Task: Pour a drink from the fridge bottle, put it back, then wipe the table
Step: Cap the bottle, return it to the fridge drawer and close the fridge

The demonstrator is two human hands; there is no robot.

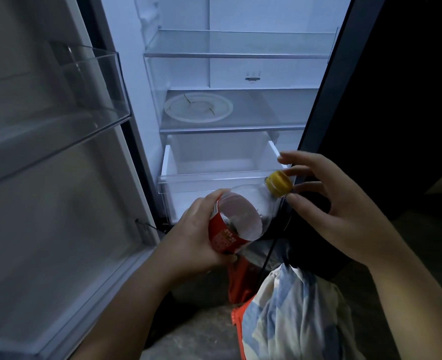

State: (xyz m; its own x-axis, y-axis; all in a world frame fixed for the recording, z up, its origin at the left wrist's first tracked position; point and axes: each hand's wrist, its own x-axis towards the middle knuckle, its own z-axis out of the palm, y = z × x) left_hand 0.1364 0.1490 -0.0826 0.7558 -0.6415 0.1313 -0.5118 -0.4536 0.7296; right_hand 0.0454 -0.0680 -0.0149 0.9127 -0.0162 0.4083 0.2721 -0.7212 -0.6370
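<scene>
The bottle (236, 219) lies tilted almost on its side in front of the open fridge (230, 110), its yellow cap (279, 183) pointing far and to the right. The left hand (196, 235) is wrapped around the red-labelled lower body, carrying all the weight; the right hand (329, 203) has its fingers spread loosely around the cap, fingertips touching or just beside it, not clenched on anything. Whether the cap is being tightened or loosened cannot be told.

The risks follow from that tilt. If the cap is not fully seated, whatever liquid is left — the bottle looks mostly clear, with perhaps a little dark drink low down — could run to the neck and drip into the pulled-out drawer (222, 175) or onto the floor (196, 331). A one-handed grip on a smooth, possibly cold and damp plastic body could also slip, and the bottle would probably drop onto the drawer's front edge. The right hand is close to the dark fridge edge (326, 100), so a hurried twist could knock the knuckles against it.

No table or other working surface is in view, so nothing can be said about wiping. The room is dim, lit mainly by the fridge interior. The glass shelves (238, 54) are bare apart from a round pale plate (198, 107) on the middle one; the door bin (92, 81) on the left looks unoccupied. Near the person, a patterned cloth (292, 315) and something red-orange (238, 284) sit low on the right
</scene>
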